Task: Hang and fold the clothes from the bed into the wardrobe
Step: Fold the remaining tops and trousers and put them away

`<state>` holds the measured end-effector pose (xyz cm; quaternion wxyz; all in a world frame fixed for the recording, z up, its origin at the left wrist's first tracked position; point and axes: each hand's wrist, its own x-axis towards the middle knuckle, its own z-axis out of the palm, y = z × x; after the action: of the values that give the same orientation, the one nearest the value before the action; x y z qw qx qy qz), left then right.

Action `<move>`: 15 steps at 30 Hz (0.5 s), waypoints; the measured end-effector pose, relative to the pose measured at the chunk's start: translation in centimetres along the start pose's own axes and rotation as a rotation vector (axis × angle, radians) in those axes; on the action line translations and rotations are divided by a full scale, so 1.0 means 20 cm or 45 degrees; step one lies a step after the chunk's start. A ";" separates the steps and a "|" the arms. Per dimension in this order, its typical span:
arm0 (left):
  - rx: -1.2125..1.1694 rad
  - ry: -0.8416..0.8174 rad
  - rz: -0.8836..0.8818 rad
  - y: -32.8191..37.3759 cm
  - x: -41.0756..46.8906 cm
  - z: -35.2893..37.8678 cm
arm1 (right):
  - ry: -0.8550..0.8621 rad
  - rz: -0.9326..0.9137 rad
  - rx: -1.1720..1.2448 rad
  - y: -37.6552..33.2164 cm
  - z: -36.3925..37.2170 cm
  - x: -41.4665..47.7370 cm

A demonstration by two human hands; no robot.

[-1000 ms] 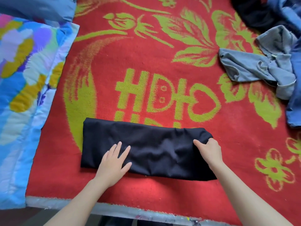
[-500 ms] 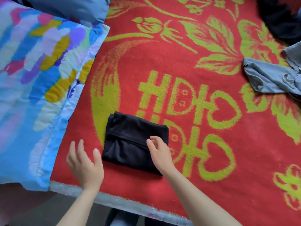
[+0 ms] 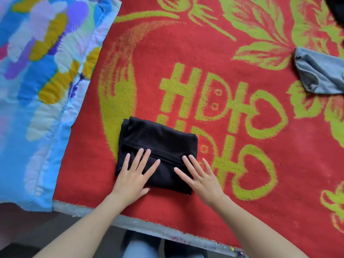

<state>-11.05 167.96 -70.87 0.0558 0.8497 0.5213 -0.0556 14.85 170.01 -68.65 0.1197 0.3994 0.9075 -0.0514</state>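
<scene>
A black garment lies folded into a small rectangle on the red and green blanket, near the bed's front edge. My left hand lies flat on its lower left part with fingers spread. My right hand presses flat on its lower right corner, fingers straight and partly over the blanket. Neither hand grips the cloth.
A blue multicoloured quilt covers the bed's left side. A grey garment lies at the right edge, and a dark one shows in the top right corner. The bed's pale front edge runs below my arms.
The long black strip was folded in half from the right into a small rectangle. My right hand let go of the fold, and both hands now lie flat on it.
</scene>
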 end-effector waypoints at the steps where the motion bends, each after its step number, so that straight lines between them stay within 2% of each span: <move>1: -0.002 -0.005 0.015 -0.02 0.01 0.01 | -0.023 0.003 -0.019 0.02 0.00 0.03; 4: -0.057 -0.066 -0.037 -0.07 0.04 0.06 | 0.031 -0.065 -0.091 0.07 0.04 0.08; 10: -0.135 -0.133 -0.118 -0.08 0.06 0.10 | 0.196 -0.307 -0.025 0.13 0.02 0.24; 15: -0.125 -0.061 -0.138 -0.06 0.07 0.07 | 0.239 -0.339 0.159 0.16 -0.03 0.26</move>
<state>-11.60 169.46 -72.55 0.1067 0.8148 0.5673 -0.0533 13.64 176.03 -69.40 0.0016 0.2854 0.9546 -0.0855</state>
